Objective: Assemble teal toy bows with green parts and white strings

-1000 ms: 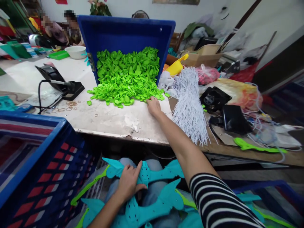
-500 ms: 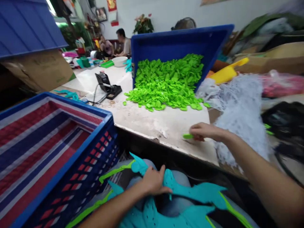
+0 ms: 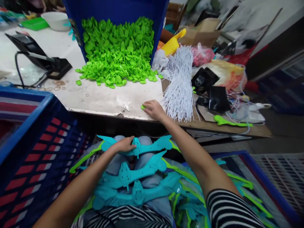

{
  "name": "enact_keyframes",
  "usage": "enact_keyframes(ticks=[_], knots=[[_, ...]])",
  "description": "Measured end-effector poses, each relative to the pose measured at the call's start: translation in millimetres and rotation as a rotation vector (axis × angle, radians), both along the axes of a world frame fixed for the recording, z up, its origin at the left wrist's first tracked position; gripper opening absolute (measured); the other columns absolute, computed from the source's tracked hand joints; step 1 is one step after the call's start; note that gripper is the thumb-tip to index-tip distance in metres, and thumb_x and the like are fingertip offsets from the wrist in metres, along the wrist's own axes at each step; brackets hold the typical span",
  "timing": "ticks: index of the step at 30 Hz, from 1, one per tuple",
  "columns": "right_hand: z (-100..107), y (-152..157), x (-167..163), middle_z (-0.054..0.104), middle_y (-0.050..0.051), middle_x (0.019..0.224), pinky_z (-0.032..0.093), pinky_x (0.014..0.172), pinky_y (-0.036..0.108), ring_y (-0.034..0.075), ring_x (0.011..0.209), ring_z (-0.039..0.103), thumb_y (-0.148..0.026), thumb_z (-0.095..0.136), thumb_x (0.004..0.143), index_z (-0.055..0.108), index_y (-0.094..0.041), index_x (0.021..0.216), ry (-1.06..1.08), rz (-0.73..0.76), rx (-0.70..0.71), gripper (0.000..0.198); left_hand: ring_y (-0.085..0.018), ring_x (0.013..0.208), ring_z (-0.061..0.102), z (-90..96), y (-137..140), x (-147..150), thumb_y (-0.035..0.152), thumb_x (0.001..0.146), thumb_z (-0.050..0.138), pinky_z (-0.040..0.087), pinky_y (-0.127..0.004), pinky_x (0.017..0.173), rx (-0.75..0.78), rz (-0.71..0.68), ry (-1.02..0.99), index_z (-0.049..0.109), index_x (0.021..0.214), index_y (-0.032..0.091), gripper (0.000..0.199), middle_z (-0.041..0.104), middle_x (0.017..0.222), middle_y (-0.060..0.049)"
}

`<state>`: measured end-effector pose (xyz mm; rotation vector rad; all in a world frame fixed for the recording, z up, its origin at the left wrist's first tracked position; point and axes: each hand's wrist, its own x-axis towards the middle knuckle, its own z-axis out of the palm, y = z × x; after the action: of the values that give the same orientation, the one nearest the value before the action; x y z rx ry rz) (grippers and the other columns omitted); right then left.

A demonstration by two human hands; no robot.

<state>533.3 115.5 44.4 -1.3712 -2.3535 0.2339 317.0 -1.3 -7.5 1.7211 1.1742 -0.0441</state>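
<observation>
My left hand [image 3: 125, 144] grips the middle of a teal wing-shaped plastic part [image 3: 152, 147] lying across my knees, beside its raised central mount. Lime-green arms extend from the part's ends. Two similar teal parts, one [image 3: 142, 169] behind another [image 3: 147, 193], rest nearer my body on my lap. On the table near its front edge, my right hand [image 3: 154, 109] has its fingers closed on a small lime-green plastic piece [image 3: 142, 107], mostly covered by the fingertips. A heap of like green pieces [image 3: 118, 53] spills from a tilted blue bin [image 3: 116, 9] onto the table.
A blue crate [image 3: 42, 133] with striped lining stands at my left. At my right, a blue-rimmed container [image 3: 258, 180] is near more teal-and-green parts. White strands [image 3: 180, 85], a yellow scoop [image 3: 171, 44] and a black stand with a cable [image 3: 51, 63] lie on the table.
The view has swung right and downward, bringing the right-hand container into sight. My right hand stays at the table with the green piece; my left fingers have drawn together on the teal part.
</observation>
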Motion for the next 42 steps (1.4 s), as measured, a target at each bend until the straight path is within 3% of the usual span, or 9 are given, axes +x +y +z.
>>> enact_keyframes(ticks=[4, 11, 16, 23, 26, 32, 35, 38, 42], knots=[[-9.4, -45.0, -13.3, 0.070, 0.011, 0.103, 0.045, 0.092, 0.041, 0.023, 0.098, 0.059, -0.028, 0.058, 0.086, 0.070, -0.016, 0.100, 0.188, -0.035, 0.086, 0.023, -0.021, 0.086, 0.059, -12.1, 10.4, -3.6, 0.036, 0.080, 0.053, 0.043, -0.029, 0.076, -0.090, 0.073, -0.107, 0.067, 0.102, 0.013, 0.035, 0.069, 0.090, -0.005], [-53.5, -169.8, -20.4, 0.068, 0.011, 0.111, 0.050, 0.088, 0.042, 0.023, 0.106, 0.057, -0.029, 0.050, 0.092, 0.067, -0.018, 0.107, 0.101, 0.340, -0.002, 0.025, -0.015, 0.067, 0.052, -31.6, 11.9, -1.9, 0.048, 0.076, 0.062, 0.040, -0.025, 0.062, -0.279, 0.239, -0.300, 0.070, 0.092, 0.012, 0.041, 0.063, 0.068, -0.001], [-86.0, -177.0, -21.3, 0.064, 0.012, 0.122, 0.047, 0.096, 0.048, 0.026, 0.122, 0.050, -0.028, 0.047, 0.094, 0.066, -0.018, 0.109, 0.100, 0.267, -0.010, 0.026, -0.012, 0.057, 0.044, -37.7, 11.3, 0.1, 0.054, 0.071, 0.066, 0.035, -0.024, 0.054, -0.325, 0.264, -0.328, 0.070, 0.087, 0.012, 0.045, 0.055, 0.057, 0.001], [-95.3, -183.6, -30.7, 0.060, 0.012, 0.127, 0.046, 0.099, 0.047, 0.026, 0.119, 0.054, -0.036, 0.061, 0.086, 0.069, -0.022, 0.098, 0.321, 0.049, -0.195, 0.020, -0.010, 0.056, 0.042, -33.6, 9.3, -0.2, 0.055, 0.066, 0.069, 0.030, -0.022, 0.051, -0.324, 0.196, -0.332, 0.068, 0.086, 0.012, 0.047, 0.050, 0.056, 0.003], [-96.3, -184.4, -35.2, 0.066, 0.008, 0.113, 0.048, 0.096, 0.044, 0.025, 0.111, 0.061, -0.034, 0.067, 0.081, 0.067, -0.023, 0.095, 0.416, -0.102, -0.369, 0.018, -0.010, 0.057, 0.042, -31.4, 7.7, 3.2, 0.053, 0.067, 0.067, 0.032, -0.021, 0.051, -0.253, 0.147, -0.281, 0.066, 0.086, 0.011, 0.046, 0.050, 0.059, 0.003], [-97.6, -171.6, -37.8, 0.066, 0.005, 0.108, 0.049, 0.091, 0.039, 0.022, 0.105, 0.062, -0.029, 0.073, 0.071, 0.040, -0.025, 0.137, 0.412, -0.206, -0.593, 0.074, -0.014, 0.068, 0.052, -28.9, 6.1, 9.5, 0.041, 0.072, 0.064, 0.037, -0.023, 0.060, 0.016, 0.082, -0.159, 0.067, 0.088, 0.010, 0.035, 0.059, 0.070, 0.000], [-89.9, -174.3, -38.7, 0.065, 0.007, 0.110, 0.046, 0.092, 0.042, 0.024, 0.105, 0.060, -0.033, 0.069, 0.077, 0.038, -0.026, 0.140, 0.257, -0.187, -0.486, 0.071, -0.017, 0.074, 0.056, -25.2, 7.2, 11.8, 0.036, 0.076, 0.061, 0.040, -0.024, 0.064, 0.070, 0.068, -0.117, 0.066, 0.090, 0.011, 0.029, 0.063, 0.076, -0.002], [-80.3, -196.3, -39.4, 0.060, 0.014, 0.118, 0.042, 0.092, 0.047, 0.029, 0.110, 0.053, -0.037, 0.063, 0.083, 0.051, -0.022, 0.132, 0.060, -0.168, -0.201, 0.053, -0.020, 0.081, 0.059, -17.7, 0.5, 15.1, 0.031, 0.081, 0.058, 0.043, -0.028, 0.072, 0.171, 0.101, -0.032, 0.062, 0.104, 0.010, 0.031, 0.065, 0.087, -0.007], [-77.7, -248.1, -34.8, 0.064, 0.011, 0.083, 0.043, 0.073, 0.039, 0.024, 0.083, 0.055, -0.036, 0.055, 0.089, 0.070, -0.018, 0.094, -0.176, 0.030, -0.102, 0.024, -0.029, 0.104, 0.057, -10.4, -31.8, 17.8, 0.030, 0.088, 0.051, 0.044, -0.037, 0.086, 0.496, 0.030, 0.108, 0.057, 0.113, 0.013, 0.031, 0.062, 0.113, -0.017]])
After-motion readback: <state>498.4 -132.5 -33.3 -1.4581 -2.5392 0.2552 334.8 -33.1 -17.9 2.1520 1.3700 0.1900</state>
